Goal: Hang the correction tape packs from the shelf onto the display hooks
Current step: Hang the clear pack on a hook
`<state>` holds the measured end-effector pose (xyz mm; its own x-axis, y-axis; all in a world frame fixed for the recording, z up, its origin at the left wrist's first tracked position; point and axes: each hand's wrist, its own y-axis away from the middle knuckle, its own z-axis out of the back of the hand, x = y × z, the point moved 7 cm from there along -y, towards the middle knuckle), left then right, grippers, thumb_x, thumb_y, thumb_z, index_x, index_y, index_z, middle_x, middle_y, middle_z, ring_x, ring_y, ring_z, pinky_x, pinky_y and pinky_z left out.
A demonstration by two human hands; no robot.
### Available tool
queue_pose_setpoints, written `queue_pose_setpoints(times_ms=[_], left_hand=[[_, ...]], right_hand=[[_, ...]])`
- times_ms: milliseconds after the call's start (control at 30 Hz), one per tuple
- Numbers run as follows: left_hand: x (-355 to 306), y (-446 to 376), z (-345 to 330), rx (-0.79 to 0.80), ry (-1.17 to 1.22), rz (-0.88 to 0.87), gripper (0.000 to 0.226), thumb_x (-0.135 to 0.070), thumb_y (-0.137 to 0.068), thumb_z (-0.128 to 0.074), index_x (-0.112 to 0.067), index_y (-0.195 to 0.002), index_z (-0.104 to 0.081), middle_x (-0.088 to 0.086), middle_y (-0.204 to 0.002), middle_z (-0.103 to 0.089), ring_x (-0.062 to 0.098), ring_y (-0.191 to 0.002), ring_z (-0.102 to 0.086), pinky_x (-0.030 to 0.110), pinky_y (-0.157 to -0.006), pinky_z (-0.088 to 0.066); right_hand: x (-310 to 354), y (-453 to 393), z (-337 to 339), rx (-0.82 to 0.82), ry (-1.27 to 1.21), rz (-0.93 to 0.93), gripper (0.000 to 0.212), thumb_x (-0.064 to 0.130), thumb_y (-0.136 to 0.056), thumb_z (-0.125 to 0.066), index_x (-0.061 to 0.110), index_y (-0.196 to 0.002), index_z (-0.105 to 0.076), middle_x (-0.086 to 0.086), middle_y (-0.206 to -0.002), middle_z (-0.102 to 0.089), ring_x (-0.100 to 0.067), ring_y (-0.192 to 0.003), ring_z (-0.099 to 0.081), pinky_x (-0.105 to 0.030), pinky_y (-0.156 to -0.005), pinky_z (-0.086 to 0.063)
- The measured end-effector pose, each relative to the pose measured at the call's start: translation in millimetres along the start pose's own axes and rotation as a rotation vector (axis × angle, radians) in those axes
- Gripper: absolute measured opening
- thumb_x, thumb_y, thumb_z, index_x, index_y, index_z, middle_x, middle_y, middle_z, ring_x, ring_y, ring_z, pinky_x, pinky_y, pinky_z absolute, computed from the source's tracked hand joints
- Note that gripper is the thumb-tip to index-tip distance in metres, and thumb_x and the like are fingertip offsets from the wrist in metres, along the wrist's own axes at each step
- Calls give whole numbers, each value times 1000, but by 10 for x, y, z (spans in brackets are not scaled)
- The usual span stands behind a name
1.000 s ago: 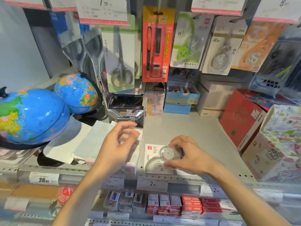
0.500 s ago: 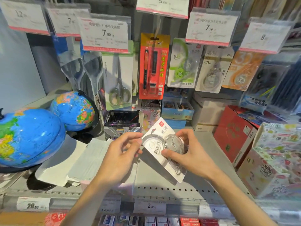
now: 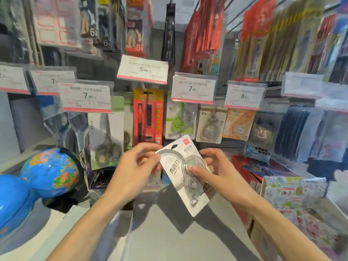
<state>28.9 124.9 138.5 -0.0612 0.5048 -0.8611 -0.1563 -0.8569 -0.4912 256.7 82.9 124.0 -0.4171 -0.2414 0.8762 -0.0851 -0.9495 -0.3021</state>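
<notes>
A white correction tape pack (image 3: 176,166) with a clear blister is held up in front of me, tilted, above the grey shelf (image 3: 169,232). My left hand (image 3: 135,166) pinches its upper left edge. My right hand (image 3: 216,172) grips the blister side, thumb on the front. Behind it, other correction tape packs hang on display hooks: a green one (image 3: 178,119), a grey 40 m one (image 3: 211,123) and an orange one (image 3: 239,123), under price tags (image 3: 194,89).
An orange-red pen pack (image 3: 147,117) and scissors packs (image 3: 107,136) hang to the left. Two globes (image 3: 50,170) stand at the left. Red and patterned boxes (image 3: 293,187) fill the right of the shelf. More goods hang above.
Both hands have lifted the pack off the shelf and raised it toward the hanging packs. My view has tilted upward, showing higher rows of hooks.
</notes>
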Motion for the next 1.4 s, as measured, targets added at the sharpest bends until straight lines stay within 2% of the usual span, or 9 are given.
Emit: queue_pose_setpoints(times_ms=[67,167,333,500,667,933,1033,1233,1400], left_hand=[[-164,-74,-129,-2,-66,-37,19,-9,-97,-66,-24,-105,-73,5,-88,-78,9,-74,-70,17,-66,-55],[-395,-159,-322,-2,-167,-88,19,-15,-98,-65,-30,-106,-72,1,-90,-76,12,-81,-72,30,-76,-59],[-642,-243,-499,-39,-304,-132,16,-23,-97,-64,-37,-103,-70,-4,-88,-74,16,-82,-70,44,-85,-58],[-767,-256,-472,-103,-334,-99,11,-27,-99,-63,-34,-105,-67,-2,-87,-74,17,-77,-72,36,-75,-57],[-859,-371,-372,-180,-254,-12,28,-24,-100,-62,-23,-126,-54,-12,-74,-69,-5,-59,-62,19,-59,-51],[-1098,-327,-316,-151,-189,-161,28,-17,-100,-61,-20,-127,-55,-4,-85,-76,10,-68,-70,42,-75,-57],[-1202,-266,-307,-142,-159,-223,26,-12,-99,-61,-22,-123,-56,3,-86,-75,17,-68,-69,46,-74,-57],[-1302,-258,-296,-121,-134,-255,33,-12,-99,-62,-33,-122,-50,8,-94,-73,15,-69,-68,30,-66,-54],[-1312,-271,-297,-105,-140,-283,34,-13,-100,-61,-42,-112,-48,16,-99,-70,17,-69,-68,36,-67,-53]], right_hand=[[17,-81,192,46,-37,12,63,33,-86,-82,26,-139,-50,-1,-113,-76,-18,-98,-77,-34,-88,-62],[34,-169,451,104,-47,44,44,31,-85,-84,19,-124,-66,2,-113,-80,-17,-106,-77,-48,-102,-56],[82,-241,670,141,-108,72,33,23,-89,-79,15,-117,-63,4,-106,-81,-17,-100,-78,-37,-86,-61],[106,-253,724,112,-121,128,31,26,-88,-79,21,-114,-63,8,-104,-81,-13,-96,-78,-43,-96,-58],[185,-259,739,71,-72,166,29,31,-88,-79,28,-112,-63,15,-101,-80,-6,-93,-77,-42,-93,-59],[221,-238,797,-22,-54,214,31,32,-89,-79,32,-115,-61,22,-104,-77,4,-93,-73,-23,-79,-56],[223,-229,764,-43,-74,223,30,30,-90,-77,30,-115,-61,23,-102,-77,4,-93,-73,-23,-80,-56],[346,-341,589,-59,-131,229,32,31,-94,-74,28,-121,-58,10,-110,-77,-3,-101,-74,-33,-95,-57],[483,-482,485,-49,-183,211,30,35,-95,-72,23,-119,-57,9,-105,-80,-3,-95,-76,-38,-96,-59]])
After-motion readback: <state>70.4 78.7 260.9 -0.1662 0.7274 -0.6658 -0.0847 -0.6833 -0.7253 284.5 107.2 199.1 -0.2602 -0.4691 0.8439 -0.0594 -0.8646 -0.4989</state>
